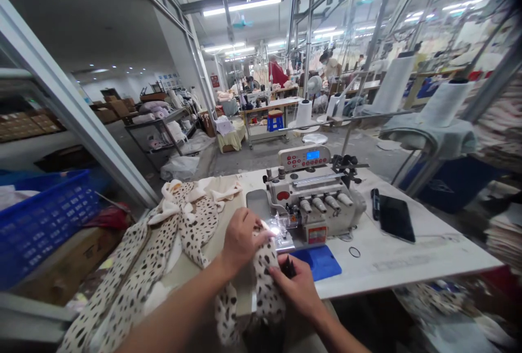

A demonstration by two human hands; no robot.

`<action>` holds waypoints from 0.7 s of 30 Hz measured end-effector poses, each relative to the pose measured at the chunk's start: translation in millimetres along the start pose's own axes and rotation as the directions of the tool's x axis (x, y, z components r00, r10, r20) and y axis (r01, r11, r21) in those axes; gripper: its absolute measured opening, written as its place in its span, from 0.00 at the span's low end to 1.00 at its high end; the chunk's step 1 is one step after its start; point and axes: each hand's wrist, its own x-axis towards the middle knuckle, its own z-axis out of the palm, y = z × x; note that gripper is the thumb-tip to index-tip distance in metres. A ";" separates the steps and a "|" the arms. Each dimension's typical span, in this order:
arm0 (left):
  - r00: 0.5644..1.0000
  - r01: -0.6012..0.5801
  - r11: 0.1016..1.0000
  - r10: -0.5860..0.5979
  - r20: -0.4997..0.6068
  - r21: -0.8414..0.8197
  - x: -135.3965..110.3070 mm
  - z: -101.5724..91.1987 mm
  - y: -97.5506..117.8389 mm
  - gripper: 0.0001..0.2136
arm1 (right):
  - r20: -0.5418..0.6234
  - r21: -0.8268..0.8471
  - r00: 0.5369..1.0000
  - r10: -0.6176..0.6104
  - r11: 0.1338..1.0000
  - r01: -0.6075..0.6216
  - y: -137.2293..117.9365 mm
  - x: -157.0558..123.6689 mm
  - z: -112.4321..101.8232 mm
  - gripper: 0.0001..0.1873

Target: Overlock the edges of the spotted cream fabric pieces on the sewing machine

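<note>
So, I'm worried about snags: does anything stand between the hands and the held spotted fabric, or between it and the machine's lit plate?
Nothing visible does. The left hand and right hand both touch the spotted fabric, whose upper end, under the left thumb, lies close beside the lit plate.

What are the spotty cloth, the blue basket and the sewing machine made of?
The spotty cloth: soft fabric, maybe fleece or plush; it bends easily and looks matte.

The blue basket: probably smooth plastic, being one bright color with rows of neat holes.

The sewing machine: likely painted metal, pale and slightly glossy, though some parts, like its button panel, could be plastic.
</note>
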 end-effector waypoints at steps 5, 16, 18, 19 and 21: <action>0.988 -0.063 0.996 0.071 0.138 -0.059 -3.3 -3.6 3.1 0.11 | 0.057 0.056 0.995 -0.080 0.995 0.077 6.7 -2.4 -18.5 0.10; 0.946 -0.176 0.976 0.204 0.253 -0.127 -25.1 -16.6 16.0 0.14 | 0.169 0.126 0.985 -0.032 0.992 0.011 7.6 5.8 -20.8 0.19; 0.949 -0.180 0.971 0.214 0.232 -0.160 -31.7 -16.3 18.8 0.12 | 0.154 0.119 0.988 -0.010 0.993 -0.008 6.7 5.6 -19.6 0.18; 0.953 -0.180 0.969 0.215 0.214 -0.171 -34.8 -15.1 19.8 0.12 | 0.151 0.108 0.988 -0.013 0.994 -0.004 6.2 5.4 -19.1 0.18; 0.956 -0.194 0.962 0.229 0.185 -0.192 -39.6 -10.8 21.3 0.13 | 0.143 0.091 0.989 -0.036 0.996 0.023 6.1 4.7 -18.6 0.16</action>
